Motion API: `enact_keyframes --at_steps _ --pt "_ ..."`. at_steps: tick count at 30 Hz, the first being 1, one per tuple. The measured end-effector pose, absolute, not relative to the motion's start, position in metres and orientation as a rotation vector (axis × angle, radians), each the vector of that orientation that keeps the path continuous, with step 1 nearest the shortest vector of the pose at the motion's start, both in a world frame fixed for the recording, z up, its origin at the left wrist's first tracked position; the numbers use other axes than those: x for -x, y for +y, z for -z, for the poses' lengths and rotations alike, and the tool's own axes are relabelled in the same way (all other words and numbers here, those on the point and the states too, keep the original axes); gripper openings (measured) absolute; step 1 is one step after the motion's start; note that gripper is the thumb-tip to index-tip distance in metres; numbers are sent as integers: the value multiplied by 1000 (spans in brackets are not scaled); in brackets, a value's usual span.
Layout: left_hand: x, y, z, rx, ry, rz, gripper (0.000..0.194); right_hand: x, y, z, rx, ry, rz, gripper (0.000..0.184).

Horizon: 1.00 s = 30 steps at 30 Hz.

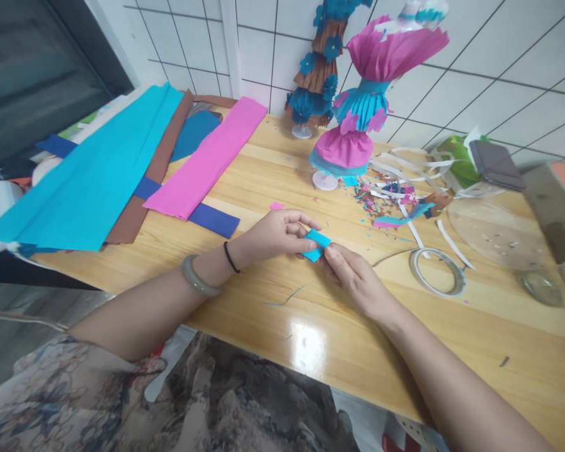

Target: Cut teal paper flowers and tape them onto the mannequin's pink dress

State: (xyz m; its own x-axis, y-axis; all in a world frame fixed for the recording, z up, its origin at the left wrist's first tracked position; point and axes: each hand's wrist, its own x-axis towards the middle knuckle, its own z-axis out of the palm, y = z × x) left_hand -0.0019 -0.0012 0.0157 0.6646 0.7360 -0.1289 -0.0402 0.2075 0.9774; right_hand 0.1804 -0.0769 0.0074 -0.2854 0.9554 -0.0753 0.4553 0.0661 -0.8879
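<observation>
Between my two hands is a small folded piece of turquoise crepe paper (317, 243). My left hand (282, 235) pinches its left side with thumb and fingers. The right-hand edge is pinched by my right hand (348, 270). Both hands are just above the wooden table (263, 339). A small pink paper scrap (277, 206) lies beyond my left hand. Close to my right hand is a roll of clear tape (437, 272), lying flat.
At the left lie sheets of turquoise (98, 163), brown (136, 213), blue (214, 220) and pink crepe paper (211, 157). Two crepe-paper decorated stands, one pink and turquoise (346, 150), one brown and blue (311, 103), stand at the back. Paper clippings (400, 194) lie at right.
</observation>
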Motion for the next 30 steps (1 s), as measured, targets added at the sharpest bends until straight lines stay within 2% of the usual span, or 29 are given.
enact_keyframes --at_steps 30 --pt "5 1 -17 -1306 675 -608 34 -182 -77 -6 1422 -1799 -1169 41"
